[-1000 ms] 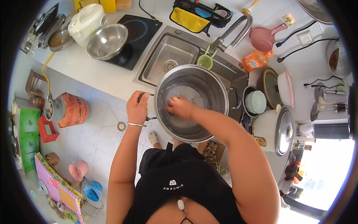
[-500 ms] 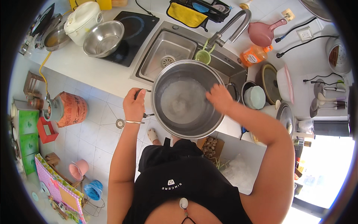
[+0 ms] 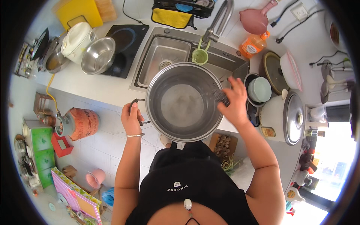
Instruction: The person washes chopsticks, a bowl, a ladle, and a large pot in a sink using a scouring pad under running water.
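Note:
A large steel pot [image 3: 183,131] is held over the front edge of the sink, its mouth facing up, with a little cloudy water [image 3: 182,105] on its bottom. My left hand [image 3: 130,117] is wrapped round the dark side handle [image 3: 134,103] at the pot's left. At the right rim, my right hand [image 3: 237,101] has a grey wire scrubber [image 3: 222,97] between thumb and fingers, against the inner wall. Part of the scrubber is hidden by the hand, and the fingers look partly spread and slightly smeared.
Behind the pot is a steel sink [image 3: 165,48] with a tap [image 3: 217,30] and a green strainer cup [image 3: 200,56]. Left are a hob [image 3: 125,48] and a steel bowl [image 3: 98,56]. Bowls [image 3: 260,90] and a big lidded pot [image 3: 275,116] crowd the right.
My right hand has moved from inside the pot to its right rim, bringing the scrubber into sight. My left hand keeps hold of the handle. The view has shifted a little.

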Action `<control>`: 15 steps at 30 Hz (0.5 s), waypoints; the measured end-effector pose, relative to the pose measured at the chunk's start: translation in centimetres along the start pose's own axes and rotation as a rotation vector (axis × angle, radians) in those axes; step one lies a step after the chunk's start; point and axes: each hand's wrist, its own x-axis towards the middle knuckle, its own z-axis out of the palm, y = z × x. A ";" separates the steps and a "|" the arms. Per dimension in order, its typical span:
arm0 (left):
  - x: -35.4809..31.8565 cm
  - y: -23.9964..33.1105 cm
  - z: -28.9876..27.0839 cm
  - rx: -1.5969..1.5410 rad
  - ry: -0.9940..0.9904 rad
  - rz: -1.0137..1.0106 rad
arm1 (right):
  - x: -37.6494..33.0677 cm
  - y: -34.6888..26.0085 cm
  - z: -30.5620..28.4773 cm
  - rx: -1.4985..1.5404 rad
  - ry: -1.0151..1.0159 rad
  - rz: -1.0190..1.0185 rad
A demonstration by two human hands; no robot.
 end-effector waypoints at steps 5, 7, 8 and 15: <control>0.5 -0.2 1.3 -0.098 -0.008 -0.043 | -1.0 8.8 1.4 0.817 0.007 0.546; 0.5 1.4 2.9 -0.084 -0.035 -0.029 | -0.4 9.3 1.3 1.342 -0.063 0.811; 0.6 2.4 3.9 -0.070 -0.059 -0.013 | 0.3 9.2 1.7 1.335 0.037 0.854; 0.1 13.0 14.7 0.112 -0.323 0.168 | 0.4 13.1 6.2 1.366 -0.081 1.179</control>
